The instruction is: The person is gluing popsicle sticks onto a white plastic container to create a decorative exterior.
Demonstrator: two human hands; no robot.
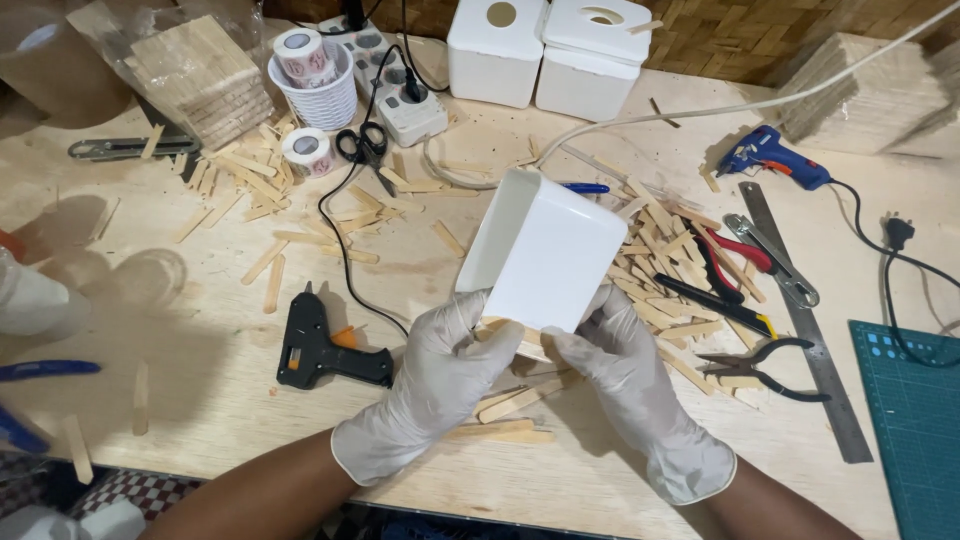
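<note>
Both my hands wear white gloves and hold a white square plastic box (545, 255) tilted above the wooden table (200, 390). My left hand (440, 385) grips its near left corner. My right hand (625, 375) grips its near right corner. A flat wooden stick (510, 330) is pressed against the box's lower edge between my thumbs. More loose wooden sticks (510, 405) lie on the table under my hands.
A black glue gun (325, 350) lies left of my hands, a blue one (775, 158) at far right. Pliers (765, 365), cutters, a steel ruler (805, 320) and a green mat (915, 420) sit right. Scissors (368, 150), tape rolls, a power strip and two white boxes (545, 50) stand behind.
</note>
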